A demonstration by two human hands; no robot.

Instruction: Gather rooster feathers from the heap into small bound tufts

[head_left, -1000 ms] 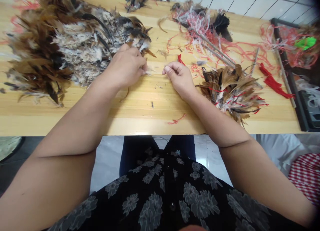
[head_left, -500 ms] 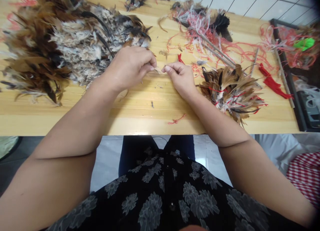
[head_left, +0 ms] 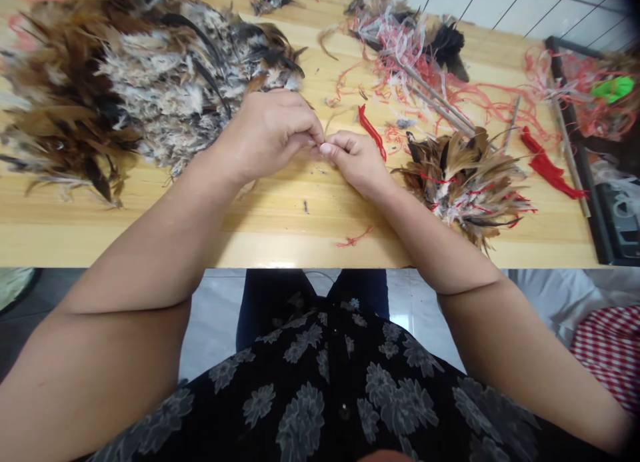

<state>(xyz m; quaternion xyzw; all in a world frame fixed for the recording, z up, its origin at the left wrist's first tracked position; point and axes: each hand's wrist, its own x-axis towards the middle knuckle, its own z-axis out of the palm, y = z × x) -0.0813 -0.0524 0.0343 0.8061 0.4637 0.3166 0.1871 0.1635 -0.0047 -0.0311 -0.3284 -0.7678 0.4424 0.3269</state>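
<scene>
Over the middle of the table, the fingertips of both my hands meet in a pinch. My left hand [head_left: 280, 130] is closed, its thumb and forefinger pressed on the end of a small thin brown feather [head_left: 331, 119]; most of the feather is hidden by the fingers. My right hand [head_left: 357, 161] pinches at the same spot, thumb on top. Left of my left hand spreads a large pile of brown, black and grey feathers [head_left: 160, 82]. Beside my right wrist lies a bunch of brown feathers [head_left: 465, 182] tied with red string. Red strands [head_left: 371, 130] lie just beyond my right hand.
Tangled pink and white plastic strings [head_left: 395, 49] with thin sticks [head_left: 440, 102] lie at the back. To the right are a red strip bundle [head_left: 547, 165] and a black tray [head_left: 603, 232] with strings and a green piece [head_left: 614, 89]. Small scraps dot the wooden table [head_left: 270, 239].
My hands have come closer, so the fingertips now touch where a short pale shaft showed between them. More of the red strands beyond my right hand is visible.
</scene>
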